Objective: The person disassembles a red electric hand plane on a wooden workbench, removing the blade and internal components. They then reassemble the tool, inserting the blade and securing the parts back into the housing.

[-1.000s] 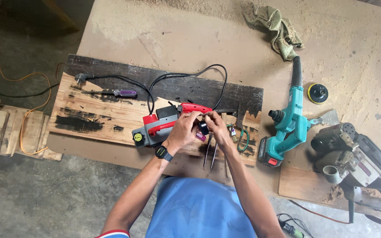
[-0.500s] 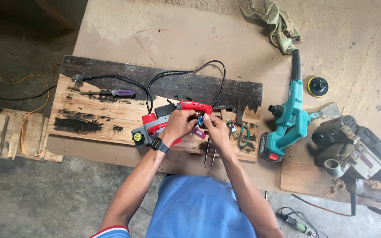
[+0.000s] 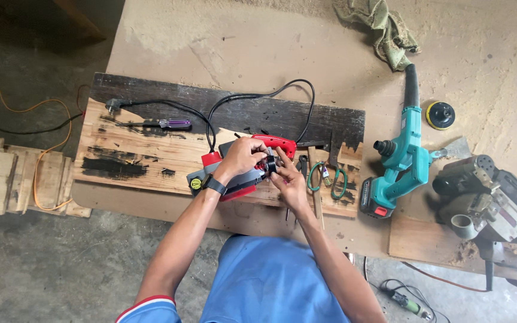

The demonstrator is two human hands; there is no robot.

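The left hand [image 3: 243, 157] lies over the top of a red and grey planer [image 3: 237, 170], its grip closed on the body just below the red handle. The right hand [image 3: 287, 179] meets it from the other side, fingers [image 3: 281, 157] pinched narrow on a small dark part at the planer's side; what that part is cannot be told. A black watch [image 3: 214, 184] sits on the left wrist.

The planer rests on a worn wooden board [image 3: 139, 152], pale with black patches and a dark strip along its far edge. Its black cord [image 3: 258, 98] loops over the dark strip and ends in a plug [image 3: 112, 106] near the board's left corner. A purple-handled screwdriver [image 3: 166, 124] lies on the board, well apart to the left. Just right of the hands lie green-handled pliers [image 3: 324, 179].

The board lies on a dusty brown tabletop [image 3: 258, 48]. Further right lies a teal blower [image 3: 399, 152], with a round yellow and black pad [image 3: 440, 115] beside it and a grey belt sander [image 3: 486, 200] at the right edge. A green rag [image 3: 384, 27] lies at the top.
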